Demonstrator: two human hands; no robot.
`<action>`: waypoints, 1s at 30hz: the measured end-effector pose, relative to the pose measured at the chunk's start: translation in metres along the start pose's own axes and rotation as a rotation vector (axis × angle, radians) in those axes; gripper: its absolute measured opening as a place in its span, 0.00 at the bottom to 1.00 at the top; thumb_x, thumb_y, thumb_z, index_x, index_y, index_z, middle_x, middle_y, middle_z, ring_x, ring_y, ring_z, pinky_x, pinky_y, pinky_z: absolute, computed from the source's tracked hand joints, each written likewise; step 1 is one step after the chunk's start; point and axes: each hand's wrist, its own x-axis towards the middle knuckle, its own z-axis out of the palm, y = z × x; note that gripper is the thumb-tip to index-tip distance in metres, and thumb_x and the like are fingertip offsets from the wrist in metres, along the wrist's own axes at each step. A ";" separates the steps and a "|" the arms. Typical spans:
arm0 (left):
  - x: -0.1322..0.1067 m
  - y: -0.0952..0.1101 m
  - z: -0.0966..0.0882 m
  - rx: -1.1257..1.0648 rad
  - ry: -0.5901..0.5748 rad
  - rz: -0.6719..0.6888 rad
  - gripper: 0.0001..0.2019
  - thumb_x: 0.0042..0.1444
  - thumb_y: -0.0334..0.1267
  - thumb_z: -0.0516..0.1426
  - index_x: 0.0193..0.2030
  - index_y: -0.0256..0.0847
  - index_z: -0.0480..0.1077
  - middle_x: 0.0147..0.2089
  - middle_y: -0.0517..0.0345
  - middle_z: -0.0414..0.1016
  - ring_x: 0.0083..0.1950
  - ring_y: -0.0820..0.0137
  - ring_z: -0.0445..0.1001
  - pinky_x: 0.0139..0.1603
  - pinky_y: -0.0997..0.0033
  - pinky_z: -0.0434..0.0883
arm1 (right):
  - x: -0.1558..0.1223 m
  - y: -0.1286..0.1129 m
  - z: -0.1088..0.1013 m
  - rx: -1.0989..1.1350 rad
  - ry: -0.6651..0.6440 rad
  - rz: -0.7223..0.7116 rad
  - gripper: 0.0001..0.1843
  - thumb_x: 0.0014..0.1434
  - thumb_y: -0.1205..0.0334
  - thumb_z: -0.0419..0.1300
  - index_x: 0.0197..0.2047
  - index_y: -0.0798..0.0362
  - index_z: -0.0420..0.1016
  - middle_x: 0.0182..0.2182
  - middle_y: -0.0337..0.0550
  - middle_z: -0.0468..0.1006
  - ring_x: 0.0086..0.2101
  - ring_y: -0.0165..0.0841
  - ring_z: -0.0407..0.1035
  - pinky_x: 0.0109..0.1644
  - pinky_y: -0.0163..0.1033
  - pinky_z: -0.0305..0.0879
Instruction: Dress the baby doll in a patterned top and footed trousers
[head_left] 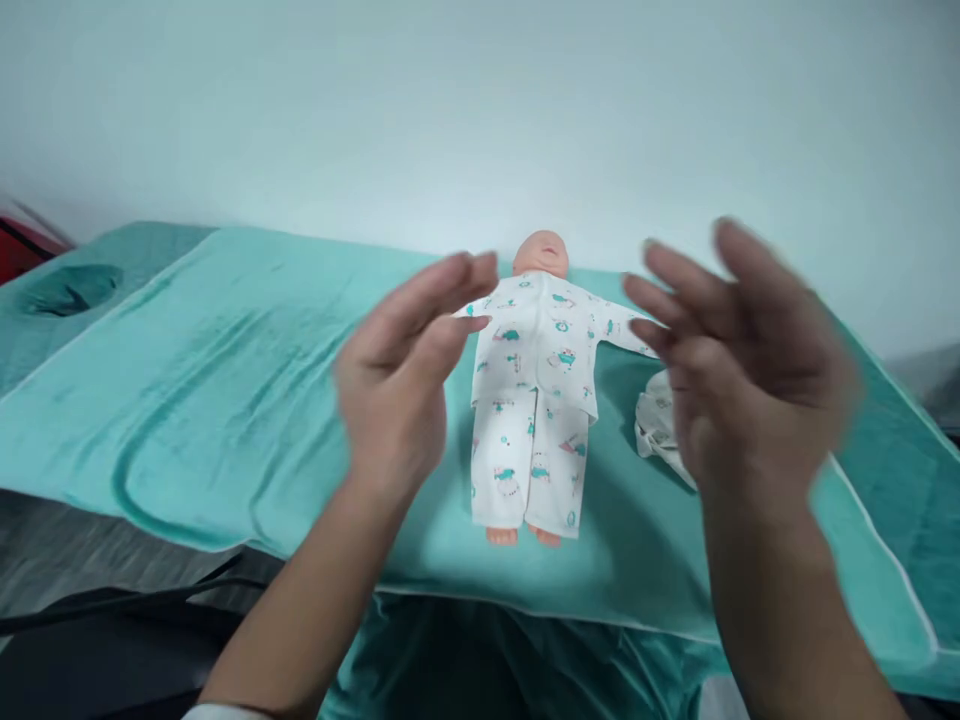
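A baby doll (541,252) lies on its back on a teal-covered bed, its bare feet toward me. It wears a white printed top (536,335) and matching trousers (529,465). My left hand (409,370) is raised in the air to the left of the doll, empty, with fingers stretched out. On the other side my right hand (750,370) is also up, empty, its fingers spread and slightly blurred. Behind it, a crumpled white printed cloth piece (657,415) rests beside the doll, partly hidden by this hand.
The bed's teal velvet cover (247,350) is wrinkled on the left, near a face hole (71,290). A pale wall (450,120) runs along the far side. Something red (26,250) stands at the far left. A dark cable (135,600) crosses the lower left.
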 end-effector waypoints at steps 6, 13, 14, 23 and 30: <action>0.074 -0.134 0.028 0.215 -0.084 -0.236 0.12 0.63 0.43 0.58 0.48 0.43 0.79 0.53 0.55 0.82 0.57 0.65 0.78 0.61 0.62 0.73 | 0.077 0.146 0.019 -0.396 0.033 0.110 0.18 0.62 0.59 0.61 0.56 0.44 0.73 0.57 0.44 0.76 0.57 0.41 0.71 0.62 0.55 0.69; 0.103 -0.189 0.038 0.501 -0.269 -0.198 0.11 0.63 0.35 0.56 0.46 0.45 0.79 0.53 0.56 0.81 0.57 0.66 0.77 0.65 0.60 0.69 | 0.088 0.192 0.007 -0.478 -0.053 0.346 0.17 0.64 0.55 0.56 0.55 0.46 0.74 0.52 0.45 0.79 0.50 0.41 0.73 0.59 0.53 0.68; 0.102 -0.190 0.036 0.522 -0.291 -0.189 0.11 0.63 0.35 0.55 0.47 0.45 0.79 0.53 0.56 0.80 0.58 0.66 0.76 0.66 0.60 0.69 | 0.086 0.192 0.005 -0.458 -0.065 0.356 0.17 0.65 0.55 0.55 0.55 0.46 0.74 0.52 0.44 0.79 0.50 0.41 0.73 0.58 0.52 0.67; 0.096 -0.188 0.032 0.624 -0.382 -0.133 0.14 0.67 0.36 0.53 0.51 0.49 0.78 0.60 0.59 0.77 0.63 0.67 0.72 0.67 0.59 0.68 | 0.083 0.192 0.008 -0.486 -0.130 0.243 0.17 0.70 0.59 0.50 0.59 0.44 0.71 0.55 0.43 0.76 0.55 0.38 0.69 0.61 0.48 0.64; 0.094 -0.186 0.030 0.662 -0.438 -0.087 0.14 0.67 0.35 0.52 0.53 0.48 0.78 0.61 0.59 0.76 0.64 0.66 0.71 0.66 0.59 0.68 | 0.083 0.192 0.008 -0.535 -0.181 0.182 0.19 0.68 0.63 0.50 0.60 0.45 0.69 0.58 0.44 0.74 0.58 0.40 0.67 0.62 0.50 0.62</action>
